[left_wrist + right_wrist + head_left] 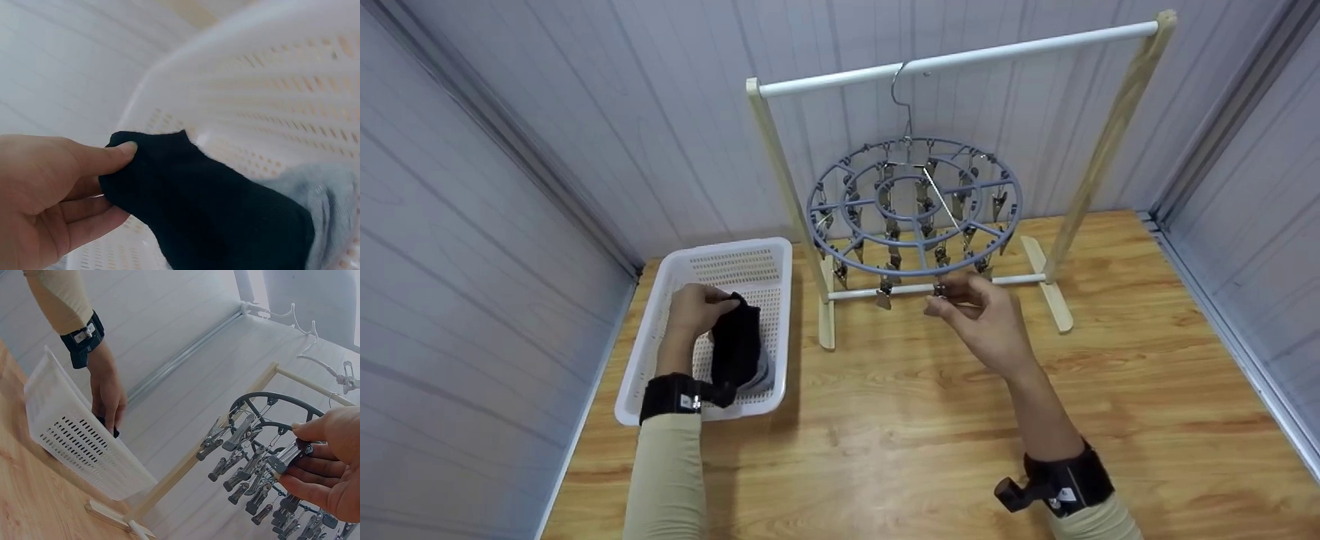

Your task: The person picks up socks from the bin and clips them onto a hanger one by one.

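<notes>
My left hand [695, 309] pinches the top edge of a black sock [736, 341] between thumb and fingers, over the white basket [631, 375]. In the left wrist view the sock [214, 214] hangs from that pinch, and a grey sock [332, 197] lies behind it. My right hand [986, 319] is at the front rim of the round grey clip hanger [877, 270]. It holds a metal clip [288, 457] between thumb and fingers, as the right wrist view shows. Several other clips [242, 433] dangle beside it.
The hanger hooks onto the white top bar [960, 58] of a wooden-legged rack [1110, 142]. The rack's feet [1046, 285] stand on the wood-grain surface [870, 450], right of the basket. Pale panel walls [660, 112] enclose the back and both sides.
</notes>
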`<act>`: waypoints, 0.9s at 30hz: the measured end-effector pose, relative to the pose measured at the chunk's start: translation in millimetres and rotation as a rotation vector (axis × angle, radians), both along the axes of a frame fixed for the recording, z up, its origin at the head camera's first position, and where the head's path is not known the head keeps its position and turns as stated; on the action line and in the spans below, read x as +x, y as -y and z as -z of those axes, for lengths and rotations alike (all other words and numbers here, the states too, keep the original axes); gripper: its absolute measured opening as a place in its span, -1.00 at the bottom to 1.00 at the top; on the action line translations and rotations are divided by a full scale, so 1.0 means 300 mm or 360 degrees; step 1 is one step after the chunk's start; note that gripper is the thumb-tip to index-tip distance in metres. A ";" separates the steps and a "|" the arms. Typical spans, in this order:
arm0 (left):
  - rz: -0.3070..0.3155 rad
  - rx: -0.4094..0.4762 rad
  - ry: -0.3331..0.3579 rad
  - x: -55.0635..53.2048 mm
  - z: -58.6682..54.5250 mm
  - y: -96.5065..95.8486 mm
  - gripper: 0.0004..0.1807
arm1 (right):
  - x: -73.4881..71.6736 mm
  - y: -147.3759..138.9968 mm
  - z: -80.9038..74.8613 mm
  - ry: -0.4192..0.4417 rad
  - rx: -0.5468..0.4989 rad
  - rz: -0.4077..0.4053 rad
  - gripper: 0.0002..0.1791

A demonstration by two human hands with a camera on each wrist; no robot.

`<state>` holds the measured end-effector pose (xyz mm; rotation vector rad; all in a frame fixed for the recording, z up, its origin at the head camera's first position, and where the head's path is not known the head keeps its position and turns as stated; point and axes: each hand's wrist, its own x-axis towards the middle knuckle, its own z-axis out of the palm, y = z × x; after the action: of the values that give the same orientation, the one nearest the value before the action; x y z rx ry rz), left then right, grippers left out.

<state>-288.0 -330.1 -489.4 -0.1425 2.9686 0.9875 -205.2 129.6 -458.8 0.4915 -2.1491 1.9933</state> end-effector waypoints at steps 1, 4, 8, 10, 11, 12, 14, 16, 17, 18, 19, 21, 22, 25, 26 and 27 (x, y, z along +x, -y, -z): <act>0.0014 0.0012 -0.0025 0.009 -0.004 0.006 -0.68 | 0.000 0.001 0.001 0.0001 0.0005 0.0004 -0.63; 0.0052 0.0075 -0.0063 0.035 -0.018 0.021 -0.67 | 0.003 0.006 0.001 0.0001 0.0004 0.0008 -0.63; 0.0084 0.0194 -0.0111 0.071 -0.046 0.018 -0.65 | 0.005 0.010 0.002 -0.0015 -0.0011 -0.0002 -0.64; 0.0110 0.0263 -0.0132 0.090 -0.065 0.011 -0.65 | 0.006 0.009 0.004 -0.0026 -0.0014 -0.0006 -0.65; 0.0121 0.0298 -0.0143 0.100 -0.077 0.007 -0.65 | 0.005 0.008 0.006 -0.0032 -0.0014 -0.0009 -0.65; 0.0134 0.0332 -0.0153 0.110 -0.090 0.003 -0.66 | 0.005 0.007 0.007 -0.0037 -0.0014 -0.0011 -0.65; 0.0158 0.0400 -0.0174 0.131 -0.118 -0.008 -0.67 | 0.005 0.005 0.009 -0.0046 -0.0010 -0.0010 -0.66; 0.0180 0.0461 -0.0198 0.153 -0.155 -0.025 -0.67 | 0.005 0.002 0.010 -0.0055 -0.0006 -0.0002 -0.66; 0.0185 0.0483 -0.0218 0.163 -0.175 -0.034 -0.68 | 0.004 0.001 0.012 -0.0056 -0.0007 0.0000 -0.65; 0.0193 0.0502 -0.0241 0.172 -0.194 -0.045 -0.67 | 0.004 0.000 0.012 -0.0055 -0.0006 0.0003 -0.65; 0.0199 0.0515 -0.0266 0.181 -0.214 -0.057 -0.68 | 0.004 -0.001 0.013 -0.0054 -0.0006 0.0008 -0.65; 0.0210 0.0528 -0.0318 0.197 -0.254 -0.087 -0.69 | 0.004 -0.003 0.013 -0.0056 -0.0007 0.0016 -0.65; 0.0215 0.0527 -0.0349 0.205 -0.271 -0.103 -0.70 | 0.004 -0.004 0.013 -0.0059 -0.0008 0.0020 -0.65; 0.0232 0.0514 -0.0447 0.233 -0.313 -0.153 -0.74 | 0.004 -0.005 0.014 -0.0067 -0.0022 0.0024 -0.67; 0.0241 0.0505 -0.0480 0.243 -0.323 -0.171 -0.75 | 0.003 -0.005 0.014 -0.0072 -0.0025 0.0024 -0.67; 0.0256 0.0502 -0.0513 0.253 -0.329 -0.187 -0.77 | 0.002 -0.006 0.015 -0.0074 -0.0029 0.0023 -0.67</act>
<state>-212.3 -273.9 -390.7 0.2794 2.9728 1.5649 -204.7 131.3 -463.3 0.5133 -2.0993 1.9724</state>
